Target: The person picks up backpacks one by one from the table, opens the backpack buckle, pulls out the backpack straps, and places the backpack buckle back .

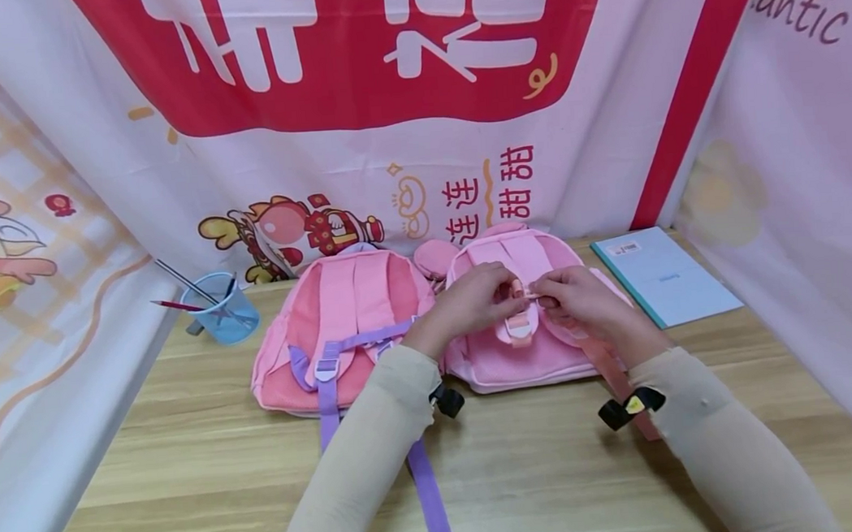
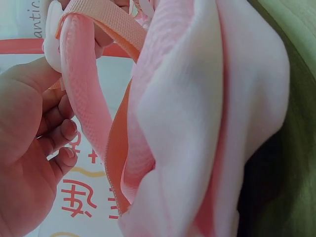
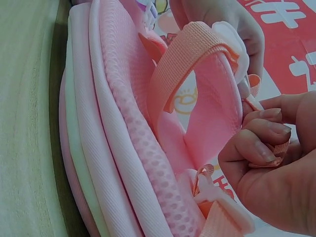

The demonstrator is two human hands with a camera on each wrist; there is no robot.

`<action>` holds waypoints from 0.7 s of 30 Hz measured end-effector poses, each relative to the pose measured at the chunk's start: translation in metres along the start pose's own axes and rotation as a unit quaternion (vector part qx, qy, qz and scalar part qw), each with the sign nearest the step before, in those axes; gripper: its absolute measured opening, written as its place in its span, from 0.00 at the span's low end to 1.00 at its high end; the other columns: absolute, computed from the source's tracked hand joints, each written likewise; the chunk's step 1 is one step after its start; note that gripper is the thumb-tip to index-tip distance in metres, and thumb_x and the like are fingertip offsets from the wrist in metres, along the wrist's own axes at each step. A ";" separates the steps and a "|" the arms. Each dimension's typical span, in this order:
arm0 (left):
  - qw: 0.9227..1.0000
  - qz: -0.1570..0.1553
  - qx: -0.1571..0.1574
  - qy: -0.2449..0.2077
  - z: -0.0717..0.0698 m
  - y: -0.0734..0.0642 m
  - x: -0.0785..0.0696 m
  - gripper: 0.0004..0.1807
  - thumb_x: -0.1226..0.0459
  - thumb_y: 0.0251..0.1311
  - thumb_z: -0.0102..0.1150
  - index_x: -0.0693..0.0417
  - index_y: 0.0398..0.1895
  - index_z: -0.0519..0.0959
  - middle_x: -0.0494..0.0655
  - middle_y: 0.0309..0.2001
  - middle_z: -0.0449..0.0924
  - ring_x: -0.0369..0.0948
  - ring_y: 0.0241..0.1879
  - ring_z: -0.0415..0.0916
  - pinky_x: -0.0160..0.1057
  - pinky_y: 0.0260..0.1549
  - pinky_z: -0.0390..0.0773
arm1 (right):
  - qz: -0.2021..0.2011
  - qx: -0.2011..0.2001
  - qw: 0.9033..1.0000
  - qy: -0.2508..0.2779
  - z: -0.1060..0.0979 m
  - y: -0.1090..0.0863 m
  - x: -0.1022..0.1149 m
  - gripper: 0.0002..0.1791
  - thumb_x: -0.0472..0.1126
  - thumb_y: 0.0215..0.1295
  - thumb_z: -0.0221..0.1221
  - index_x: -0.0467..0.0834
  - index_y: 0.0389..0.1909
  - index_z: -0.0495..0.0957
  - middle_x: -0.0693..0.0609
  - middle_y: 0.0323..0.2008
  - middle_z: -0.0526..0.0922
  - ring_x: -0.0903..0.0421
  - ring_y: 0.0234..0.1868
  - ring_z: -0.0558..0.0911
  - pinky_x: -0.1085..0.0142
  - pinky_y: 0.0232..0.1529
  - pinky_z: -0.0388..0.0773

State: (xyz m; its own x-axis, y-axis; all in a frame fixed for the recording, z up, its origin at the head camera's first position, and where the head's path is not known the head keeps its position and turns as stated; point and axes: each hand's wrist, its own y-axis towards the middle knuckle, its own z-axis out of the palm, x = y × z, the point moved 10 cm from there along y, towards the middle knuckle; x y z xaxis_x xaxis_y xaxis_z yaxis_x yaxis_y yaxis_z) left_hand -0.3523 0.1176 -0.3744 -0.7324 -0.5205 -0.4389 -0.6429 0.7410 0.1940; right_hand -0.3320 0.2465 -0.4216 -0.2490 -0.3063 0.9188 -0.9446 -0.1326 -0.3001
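Observation:
A pink backpack [image 1: 498, 367] lies on the table with its mesh back and shoulder straps facing up. My left hand [image 1: 475, 299] holds one padded strap [image 2: 84, 74] at its white plastic buckle [image 2: 52, 39], thumb against the buckle. Orange webbing [image 3: 182, 57] runs through that buckle and loops back toward the bag. With curled fingers, my right hand [image 3: 276, 173] pinches the end of the orange webbing close beside the buckle. The second strap's orange webbing [image 1: 608, 369] trails down under the right forearm.
Left of it lies another pink backpack [image 1: 390, 280] with purple webbing [image 1: 428, 494] hanging toward the front. A blue mesh pen cup [image 1: 228, 331] stands at the back left. A light blue notebook [image 1: 672, 283] lies at the back right. Printed cloth [image 1: 596, 174] hangs behind the table.

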 end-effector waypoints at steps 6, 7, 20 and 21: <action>1.000 -0.007 0.008 -0.006 0.000 0.001 -0.001 0.11 0.52 0.74 0.67 0.50 0.42 0.82 0.43 0.39 0.82 0.38 0.40 0.76 0.36 0.47 0.77 | 0.013 -0.001 1.000 0.027 0.001 0.001 -0.004 0.17 0.46 0.86 0.52 0.36 0.56 0.79 0.55 0.27 0.73 0.61 0.24 0.70 0.73 0.27 0.71; 1.000 -0.008 0.009 -0.005 0.000 0.001 -0.001 0.11 0.53 0.74 0.68 0.50 0.42 0.82 0.43 0.39 0.82 0.38 0.40 0.76 0.36 0.47 0.77 | 0.015 -0.002 0.999 0.033 0.001 0.001 -0.005 0.16 0.46 0.85 0.52 0.37 0.55 0.79 0.55 0.26 0.73 0.61 0.23 0.70 0.73 0.27 0.71; 1.000 -0.009 0.013 -0.012 0.008 -0.002 0.001 0.11 0.54 0.74 0.68 0.51 0.42 0.83 0.44 0.38 0.82 0.39 0.40 0.76 0.37 0.45 0.77 | 0.015 -0.005 0.996 0.092 -0.002 -0.008 0.000 0.14 0.48 0.85 0.53 0.41 0.51 0.77 0.56 0.26 0.72 0.60 0.25 0.70 0.72 0.29 0.70; 1.000 -0.010 0.013 -0.015 0.009 -0.002 0.002 0.11 0.54 0.74 0.67 0.52 0.43 0.83 0.44 0.38 0.82 0.39 0.40 0.76 0.37 0.46 0.77 | 0.017 -0.006 0.995 0.097 -0.003 -0.009 0.000 0.14 0.49 0.85 0.53 0.41 0.52 0.77 0.56 0.26 0.72 0.59 0.26 0.70 0.71 0.29 0.70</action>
State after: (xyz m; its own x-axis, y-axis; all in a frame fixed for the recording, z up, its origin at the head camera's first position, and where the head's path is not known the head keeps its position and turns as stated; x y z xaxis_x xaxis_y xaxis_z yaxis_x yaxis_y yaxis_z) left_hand -0.3504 0.1190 -0.3833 -0.7120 -0.5227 -0.4689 -0.6511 0.7415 0.1621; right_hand -0.3245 0.2502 -0.4181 -0.3157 -0.1233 0.9408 -0.9373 -0.1139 -0.3295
